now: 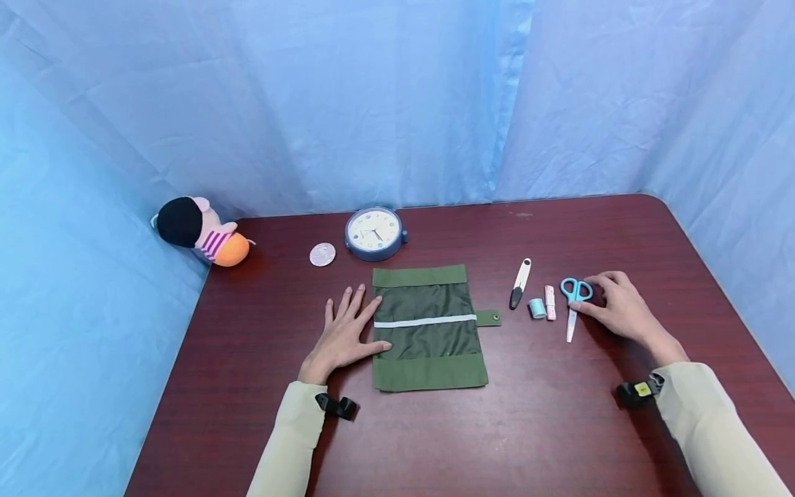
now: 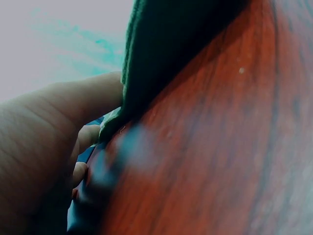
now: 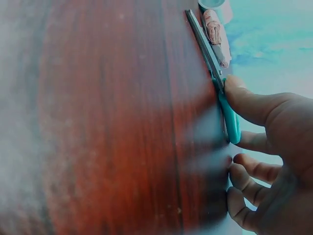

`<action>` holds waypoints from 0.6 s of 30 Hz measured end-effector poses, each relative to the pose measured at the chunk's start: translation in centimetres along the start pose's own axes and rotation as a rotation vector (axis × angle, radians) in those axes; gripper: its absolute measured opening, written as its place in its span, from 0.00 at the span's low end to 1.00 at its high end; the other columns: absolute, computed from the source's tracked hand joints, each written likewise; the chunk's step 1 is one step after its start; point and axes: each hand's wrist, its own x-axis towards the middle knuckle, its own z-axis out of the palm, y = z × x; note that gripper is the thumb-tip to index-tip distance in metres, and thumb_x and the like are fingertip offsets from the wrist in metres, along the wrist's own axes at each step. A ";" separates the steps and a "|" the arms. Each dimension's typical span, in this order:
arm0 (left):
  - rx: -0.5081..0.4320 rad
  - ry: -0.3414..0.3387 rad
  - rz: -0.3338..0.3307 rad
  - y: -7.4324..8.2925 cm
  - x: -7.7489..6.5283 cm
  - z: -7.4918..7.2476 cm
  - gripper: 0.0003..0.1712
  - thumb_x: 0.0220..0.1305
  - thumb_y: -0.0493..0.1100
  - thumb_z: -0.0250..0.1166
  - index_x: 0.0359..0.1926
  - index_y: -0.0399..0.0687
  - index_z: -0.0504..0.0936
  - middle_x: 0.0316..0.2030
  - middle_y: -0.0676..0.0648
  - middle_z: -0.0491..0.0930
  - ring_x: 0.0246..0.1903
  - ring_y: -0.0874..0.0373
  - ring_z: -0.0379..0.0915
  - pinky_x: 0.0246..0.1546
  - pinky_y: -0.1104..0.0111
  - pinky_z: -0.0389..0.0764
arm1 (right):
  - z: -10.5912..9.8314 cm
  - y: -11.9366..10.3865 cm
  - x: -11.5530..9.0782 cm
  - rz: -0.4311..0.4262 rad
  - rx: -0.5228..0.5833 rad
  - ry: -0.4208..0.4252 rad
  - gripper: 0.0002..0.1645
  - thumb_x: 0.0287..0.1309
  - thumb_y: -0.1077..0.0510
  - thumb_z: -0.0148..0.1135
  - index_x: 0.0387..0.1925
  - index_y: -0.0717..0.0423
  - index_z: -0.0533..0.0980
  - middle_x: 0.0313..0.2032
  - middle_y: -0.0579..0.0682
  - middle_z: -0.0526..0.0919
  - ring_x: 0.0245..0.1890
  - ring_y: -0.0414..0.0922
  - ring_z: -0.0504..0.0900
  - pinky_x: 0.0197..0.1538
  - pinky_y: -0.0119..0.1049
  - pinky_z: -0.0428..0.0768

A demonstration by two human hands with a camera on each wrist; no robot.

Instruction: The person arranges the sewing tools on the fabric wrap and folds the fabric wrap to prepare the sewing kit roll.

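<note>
Pinching, the right hand (image 1: 621, 309) has its thumb near the pivot of the scissors (image 1: 572, 305) and its index finger at a turquoise handle loop; the metal blades point towards the near table edge. The scissors lie on the dark red wood-grained table (image 1: 546, 421), just right of a pink bundle (image 1: 550, 304). The left hand (image 1: 344, 338) spreads its fingers, thumb and index fingertip at the left edge of a green fabric pouch (image 1: 425, 339).

Only the head view takes in the round blue-rimmed clock (image 1: 374, 231), the silvery disc (image 1: 322, 255), the plush toy (image 1: 215, 243) in pink stripes and orange, and the white-and-black tool (image 1: 520, 281). The right wrist view adds the layered folds of the pink bundle, beside the pale blue spool (image 1: 537, 308); the left wrist view shows the pouch's edge side-on against the thumb.

The clock's dial marks are too small to read, as is the yellow label (image 1: 642, 389) on the right wrist camera. The pouch has creased dark panels, a white band and a snap tab (image 1: 487, 318).
</note>
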 end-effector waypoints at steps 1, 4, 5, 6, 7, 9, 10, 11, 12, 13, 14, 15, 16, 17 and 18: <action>0.000 0.003 0.001 0.0 0.0 0.0 0.54 0.58 0.71 0.65 0.79 0.61 0.53 0.81 0.42 0.39 0.81 0.40 0.29 0.74 0.32 0.34 | 0.0 0.1 0.0 0.000 0.004 0.003 0.34 0.60 0.49 0.70 0.56 0.73 0.73 0.54 0.71 0.68 0.48 0.61 0.68 0.47 0.59 0.71; 0.000 0.003 -0.001 0.1 -0.1 -0.1 0.54 0.58 0.71 0.64 0.79 0.61 0.53 0.81 0.42 0.39 0.81 0.40 0.29 0.74 0.33 0.34 | 0.0 0.3 0.0 0.007 0.022 0.019 0.32 0.59 0.50 0.71 0.52 0.72 0.73 0.52 0.70 0.69 0.44 0.57 0.70 0.44 0.52 0.72; 0.001 0.003 0.000 0.1 -0.1 -0.1 0.54 0.58 0.71 0.64 0.79 0.61 0.53 0.81 0.42 0.39 0.81 0.40 0.28 0.74 0.33 0.34 | -0.1 0.3 0.0 0.009 0.029 0.027 0.32 0.58 0.50 0.72 0.51 0.71 0.74 0.51 0.69 0.70 0.43 0.56 0.71 0.43 0.50 0.72; 0.002 0.002 0.000 0.1 -0.1 -0.1 0.54 0.58 0.71 0.64 0.79 0.61 0.53 0.81 0.42 0.39 0.81 0.40 0.28 0.74 0.33 0.34 | -0.2 0.3 0.0 0.014 0.036 0.033 0.32 0.57 0.49 0.73 0.51 0.71 0.74 0.49 0.68 0.71 0.41 0.54 0.71 0.41 0.46 0.72; 0.004 0.000 -0.001 0.1 -0.1 -0.1 0.54 0.58 0.71 0.64 0.79 0.61 0.53 0.81 0.42 0.39 0.81 0.40 0.28 0.74 0.33 0.34 | -0.2 0.3 0.0 0.018 0.044 0.040 0.32 0.56 0.49 0.74 0.50 0.70 0.74 0.47 0.67 0.73 0.40 0.52 0.72 0.40 0.43 0.72; 0.006 -0.001 0.000 0.1 -0.1 -0.1 0.54 0.58 0.71 0.64 0.79 0.61 0.53 0.81 0.42 0.39 0.81 0.40 0.28 0.74 0.33 0.34 | -0.5 0.3 0.0 0.039 0.069 0.042 0.33 0.54 0.49 0.75 0.50 0.68 0.73 0.43 0.65 0.77 0.36 0.44 0.74 0.36 0.36 0.72; 0.006 -0.002 0.000 0.1 -0.1 -0.1 0.54 0.59 0.71 0.64 0.79 0.61 0.53 0.81 0.42 0.39 0.81 0.40 0.28 0.74 0.33 0.34 | -0.6 0.3 0.0 0.054 0.085 0.038 0.33 0.53 0.48 0.75 0.51 0.67 0.73 0.40 0.63 0.79 0.34 0.39 0.75 0.34 0.33 0.72; 0.005 -0.002 -0.001 0.0 -0.1 -0.1 0.54 0.59 0.71 0.64 0.79 0.61 0.53 0.81 0.42 0.39 0.81 0.40 0.28 0.74 0.33 0.34 | -0.7 0.3 0.0 0.073 0.105 0.031 0.34 0.53 0.47 0.75 0.51 0.67 0.73 0.39 0.63 0.81 0.31 0.34 0.75 0.32 0.30 0.73; 0.003 -0.003 -0.001 0.0 -0.1 -0.1 0.54 0.59 0.71 0.64 0.79 0.61 0.53 0.81 0.42 0.39 0.81 0.40 0.28 0.74 0.33 0.34 | -0.9 0.2 0.0 0.095 0.127 0.025 0.35 0.53 0.47 0.75 0.52 0.66 0.72 0.38 0.62 0.82 0.29 0.29 0.75 0.31 0.28 0.73; 0.002 -0.003 -0.001 0.0 -0.1 -0.1 0.54 0.59 0.71 0.64 0.80 0.61 0.53 0.81 0.42 0.39 0.81 0.40 0.28 0.74 0.33 0.34 | -1.0 0.2 0.0 0.119 0.161 0.013 0.36 0.54 0.46 0.75 0.54 0.66 0.71 0.37 0.61 0.84 0.27 0.26 0.76 0.30 0.27 0.74; 0.001 -0.003 -0.002 0.0 -0.1 -0.1 0.54 0.59 0.71 0.64 0.80 0.61 0.53 0.81 0.42 0.39 0.81 0.40 0.28 0.74 0.33 0.34 | -1.0 0.2 0.0 0.145 0.197 -0.001 0.37 0.54 0.46 0.75 0.55 0.66 0.70 0.37 0.60 0.85 0.25 0.25 0.77 0.30 0.26 0.75; 0.000 -0.004 -0.002 0.1 -0.1 -0.1 0.54 0.59 0.71 0.64 0.80 0.61 0.53 0.81 0.42 0.39 0.81 0.40 0.28 0.74 0.33 0.34 | -1.1 0.2 0.0 0.167 0.230 -0.013 0.38 0.55 0.46 0.74 0.57 0.66 0.69 0.36 0.58 0.86 0.25 0.25 0.79 0.30 0.25 0.76; 0.000 -0.004 -0.002 0.1 -0.1 -0.1 0.54 0.59 0.71 0.64 0.80 0.61 0.53 0.81 0.42 0.39 0.81 0.40 0.28 0.74 0.33 0.34 | -1.1 0.3 0.0 0.189 0.268 -0.023 0.40 0.55 0.46 0.74 0.58 0.66 0.68 0.35 0.55 0.87 0.24 0.26 0.81 0.30 0.25 0.77; -0.001 -0.004 -0.002 0.1 -0.1 -0.1 0.54 0.59 0.71 0.64 0.79 0.61 0.53 0.81 0.42 0.39 0.81 0.40 0.28 0.74 0.33 0.34 | -1.1 0.3 0.0 0.209 0.306 -0.031 0.41 0.56 0.47 0.74 0.60 0.66 0.67 0.33 0.51 0.87 0.24 0.29 0.83 0.30 0.25 0.79; 0.001 -0.005 -0.001 0.1 -0.1 -0.1 0.54 0.59 0.71 0.64 0.80 0.61 0.53 0.81 0.42 0.39 0.81 0.40 0.28 0.74 0.33 0.34 | -1.1 0.4 0.0 0.226 0.346 -0.040 0.41 0.56 0.48 0.74 0.61 0.66 0.66 0.31 0.46 0.87 0.24 0.31 0.85 0.31 0.25 0.80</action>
